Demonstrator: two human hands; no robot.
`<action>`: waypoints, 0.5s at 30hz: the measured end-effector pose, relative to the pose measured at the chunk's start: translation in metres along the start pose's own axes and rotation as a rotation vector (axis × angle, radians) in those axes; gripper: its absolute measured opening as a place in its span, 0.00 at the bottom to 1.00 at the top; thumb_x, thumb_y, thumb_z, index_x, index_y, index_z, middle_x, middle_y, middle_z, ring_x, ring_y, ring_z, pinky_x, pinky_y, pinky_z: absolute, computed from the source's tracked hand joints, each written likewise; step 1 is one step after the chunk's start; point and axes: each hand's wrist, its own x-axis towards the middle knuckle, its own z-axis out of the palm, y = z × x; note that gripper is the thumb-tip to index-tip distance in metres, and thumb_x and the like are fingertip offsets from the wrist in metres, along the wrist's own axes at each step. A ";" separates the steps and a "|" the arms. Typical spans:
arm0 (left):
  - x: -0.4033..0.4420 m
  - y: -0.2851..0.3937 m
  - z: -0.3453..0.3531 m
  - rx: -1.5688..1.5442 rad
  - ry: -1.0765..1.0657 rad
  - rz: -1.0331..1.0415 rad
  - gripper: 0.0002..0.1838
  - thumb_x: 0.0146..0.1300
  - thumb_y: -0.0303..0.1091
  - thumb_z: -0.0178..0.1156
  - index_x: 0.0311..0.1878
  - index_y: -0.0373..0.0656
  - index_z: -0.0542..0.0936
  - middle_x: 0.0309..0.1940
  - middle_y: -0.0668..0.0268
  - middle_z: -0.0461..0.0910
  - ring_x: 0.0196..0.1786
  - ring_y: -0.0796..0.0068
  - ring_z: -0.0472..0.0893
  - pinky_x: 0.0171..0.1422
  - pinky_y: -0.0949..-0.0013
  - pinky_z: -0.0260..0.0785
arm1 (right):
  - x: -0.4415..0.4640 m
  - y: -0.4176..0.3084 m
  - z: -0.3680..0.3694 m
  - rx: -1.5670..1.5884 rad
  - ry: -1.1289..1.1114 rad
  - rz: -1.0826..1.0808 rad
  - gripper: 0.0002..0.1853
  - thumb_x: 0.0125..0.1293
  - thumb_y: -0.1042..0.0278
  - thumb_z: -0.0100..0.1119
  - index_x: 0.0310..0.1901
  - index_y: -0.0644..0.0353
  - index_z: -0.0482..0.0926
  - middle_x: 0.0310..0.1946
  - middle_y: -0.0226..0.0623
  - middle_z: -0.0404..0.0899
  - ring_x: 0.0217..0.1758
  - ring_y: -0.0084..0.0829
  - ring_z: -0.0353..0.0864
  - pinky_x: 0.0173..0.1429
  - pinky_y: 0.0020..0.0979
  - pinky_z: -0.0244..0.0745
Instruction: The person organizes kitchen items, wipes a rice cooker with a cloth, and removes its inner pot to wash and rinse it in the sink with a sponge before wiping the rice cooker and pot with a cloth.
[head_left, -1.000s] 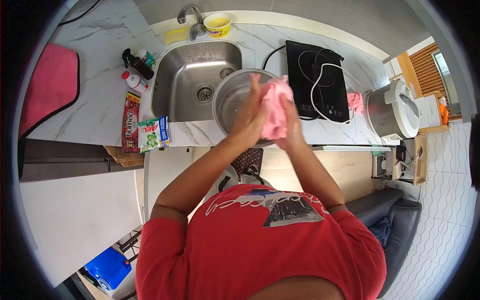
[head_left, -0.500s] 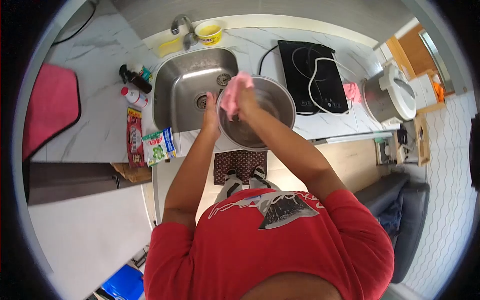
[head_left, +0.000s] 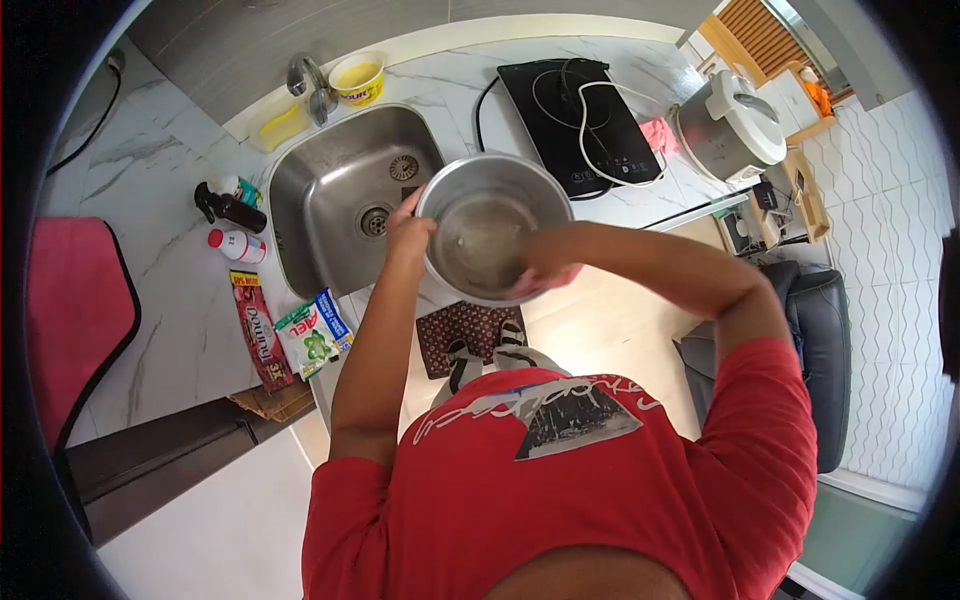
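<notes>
A round metal pot [head_left: 480, 225] sits tilted at the counter's front edge, right of the sink, its inside facing up towards me. My left hand [head_left: 408, 238] grips its left rim, thumb over the edge. At the pot's right side my right hand [head_left: 550, 252] is smeared by motion and holds a pink cloth [head_left: 545, 283] against the rim and wall. Part of the cloth is hidden under the hand. The pot's bottom looks dull, with a small pale spot.
Left of the pot is the steel sink [head_left: 335, 195]. A spray bottle [head_left: 240, 212], a white bottle [head_left: 240, 246], and detergent packets [head_left: 312, 332] stand or lie beside it. The induction cooker [head_left: 580, 130] with a white cord and a rice cooker [head_left: 730, 130] are at right.
My right hand and the cloth have moved from the pot's left rim to its right side. My left hand, open beside the pot before, now grips the rim. The view has turned.
</notes>
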 end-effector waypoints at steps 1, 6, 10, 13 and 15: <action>-0.002 -0.002 -0.001 0.051 -0.008 0.030 0.35 0.39 0.12 0.43 0.58 0.39 0.73 0.46 0.61 0.78 0.44 0.72 0.78 0.49 0.75 0.68 | -0.012 -0.006 -0.009 0.001 0.003 0.004 0.17 0.62 0.59 0.53 0.48 0.59 0.75 0.35 0.37 0.81 0.40 0.36 0.80 0.42 0.36 0.73; -0.029 0.026 0.005 0.121 -0.114 0.097 0.34 0.40 0.11 0.43 0.56 0.40 0.75 0.45 0.64 0.79 0.43 0.76 0.78 0.48 0.77 0.68 | -0.060 -0.050 -0.070 -0.684 1.115 -0.290 0.17 0.58 0.63 0.53 0.50 0.50 0.79 0.57 0.35 0.71 0.62 0.33 0.66 0.63 0.36 0.61; -0.036 0.056 0.004 0.167 -0.165 0.340 0.34 0.40 0.10 0.41 0.55 0.39 0.76 0.45 0.63 0.80 0.45 0.77 0.78 0.51 0.78 0.67 | -0.072 -0.031 -0.072 -0.938 1.174 -0.149 0.21 0.61 0.63 0.49 0.57 0.53 0.73 0.65 0.36 0.60 0.71 0.34 0.52 0.73 0.38 0.45; -0.053 0.091 0.009 0.188 -0.143 0.475 0.33 0.40 0.09 0.41 0.54 0.37 0.76 0.46 0.62 0.79 0.48 0.76 0.77 0.55 0.77 0.65 | -0.071 -0.054 -0.035 -0.905 1.177 0.111 0.27 0.62 0.59 0.47 0.59 0.68 0.66 0.64 0.40 0.61 0.72 0.40 0.49 0.74 0.45 0.38; -0.059 0.106 0.014 0.226 -0.131 0.654 0.32 0.40 0.10 0.41 0.53 0.35 0.76 0.49 0.60 0.78 0.53 0.74 0.75 0.61 0.75 0.62 | -0.054 -0.086 -0.016 -0.506 0.980 0.483 0.28 0.62 0.56 0.48 0.59 0.65 0.66 0.62 0.45 0.63 0.69 0.42 0.55 0.72 0.45 0.43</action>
